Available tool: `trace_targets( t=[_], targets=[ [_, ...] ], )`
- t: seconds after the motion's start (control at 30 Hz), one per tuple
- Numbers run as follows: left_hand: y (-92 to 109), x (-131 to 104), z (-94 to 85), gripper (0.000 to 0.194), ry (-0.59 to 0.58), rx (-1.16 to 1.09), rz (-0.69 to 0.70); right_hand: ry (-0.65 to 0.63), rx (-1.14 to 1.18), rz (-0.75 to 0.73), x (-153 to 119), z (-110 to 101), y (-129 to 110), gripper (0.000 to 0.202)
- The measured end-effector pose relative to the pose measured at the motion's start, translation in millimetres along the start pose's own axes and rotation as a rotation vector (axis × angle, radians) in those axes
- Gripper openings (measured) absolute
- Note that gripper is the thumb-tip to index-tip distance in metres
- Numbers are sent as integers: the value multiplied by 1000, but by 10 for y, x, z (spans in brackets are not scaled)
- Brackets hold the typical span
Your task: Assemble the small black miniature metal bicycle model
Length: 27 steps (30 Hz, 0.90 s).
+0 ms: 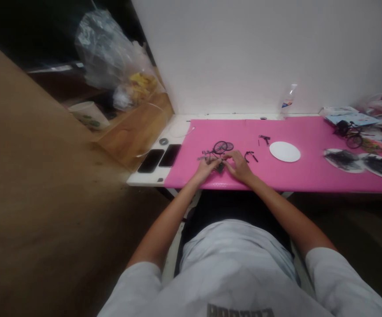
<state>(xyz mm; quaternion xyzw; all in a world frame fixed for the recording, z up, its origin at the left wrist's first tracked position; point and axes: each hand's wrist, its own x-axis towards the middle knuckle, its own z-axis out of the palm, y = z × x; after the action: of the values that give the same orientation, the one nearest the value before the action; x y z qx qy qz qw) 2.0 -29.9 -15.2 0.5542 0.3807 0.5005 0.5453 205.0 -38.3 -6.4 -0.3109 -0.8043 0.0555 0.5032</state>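
The bare left hand (206, 169) and bare right hand (240, 168) curl together around a small, blackish, half-hidden piece (220, 167); whether either pinches it, I cannot tell. Just beyond them lies a blurred, thin-spoked black wheel (220, 147).

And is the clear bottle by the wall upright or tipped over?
Upright: the bottle has its narrow top pointing up and its wider base down at the table's back.
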Motion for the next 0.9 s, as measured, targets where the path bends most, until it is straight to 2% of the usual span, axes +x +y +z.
trace_targets(
  t=[0.37,0.57,0.73,0.9],
  targets=[
    [26,-7,17,35,29,22,-16,-15,-27,-18,-4,13,15,15],
    [29,-4,28,40,63,12,-16,-88,-70,-33,49,-61,-31,22],
    [29,-13,48,39,65,-28,3,-198,-275,160,181,-323,11,21],
    [-9,14,49,39,75,-74,3,-386,-572,534,286,-735,165,26]
  ],
)
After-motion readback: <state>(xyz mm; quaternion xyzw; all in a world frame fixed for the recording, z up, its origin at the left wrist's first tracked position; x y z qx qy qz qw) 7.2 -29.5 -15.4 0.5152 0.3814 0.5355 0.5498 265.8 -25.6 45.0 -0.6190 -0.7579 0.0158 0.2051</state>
